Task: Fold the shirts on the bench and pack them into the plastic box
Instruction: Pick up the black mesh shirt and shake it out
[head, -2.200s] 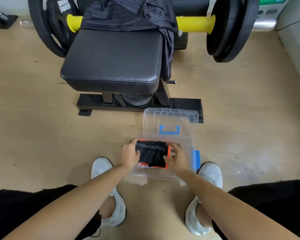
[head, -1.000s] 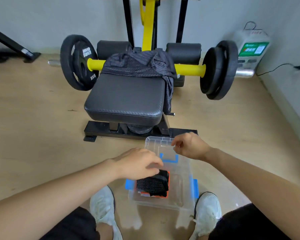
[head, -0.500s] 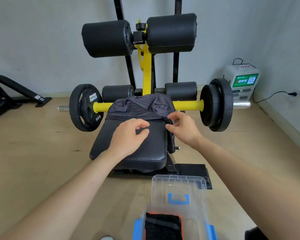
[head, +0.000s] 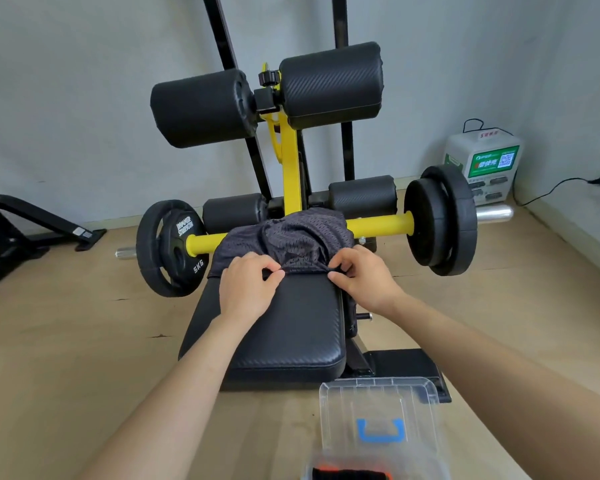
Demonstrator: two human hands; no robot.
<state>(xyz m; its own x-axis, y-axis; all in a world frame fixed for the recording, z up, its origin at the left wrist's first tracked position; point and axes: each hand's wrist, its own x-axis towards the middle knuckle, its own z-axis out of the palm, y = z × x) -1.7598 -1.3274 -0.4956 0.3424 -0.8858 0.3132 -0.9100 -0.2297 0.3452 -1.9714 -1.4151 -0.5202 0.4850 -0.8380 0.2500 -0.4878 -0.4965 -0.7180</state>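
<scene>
Both hands on the cloth now. Left hand [head: 248, 289] pinches the near hem of the dark grey mesh shirt [head: 291, 242], thumb & forefinger closed on the edge, other fingers curled. Right hand [head: 362, 277] does the same at the hem's right corner, fingertips nipped tight on the fabric. The shirt lies bunched at the far end of the black padded counter [head: 288, 330], humped over the yellow weight bar [head: 381, 225], w/ one side hanging down the counter's right edge.

Step in hand, I'd judge: drag it toward the body and spread it flat on the pad. To do it well: pull both corners evenly, low along the pad, so the mesh slides off the bar w/o snagging near the bolt at its right. Keep the hem taut between the two pinches; slack mesh will fold on itself. Gather the dangling side up before creasing.

Clear plastic box with blue latches [head: 378, 424] sits on the wood floor just below the counter's near right corner, lid up, one folded black-and-orange garment [head: 350, 474] already in. Room left for this one, prob.
</scene>
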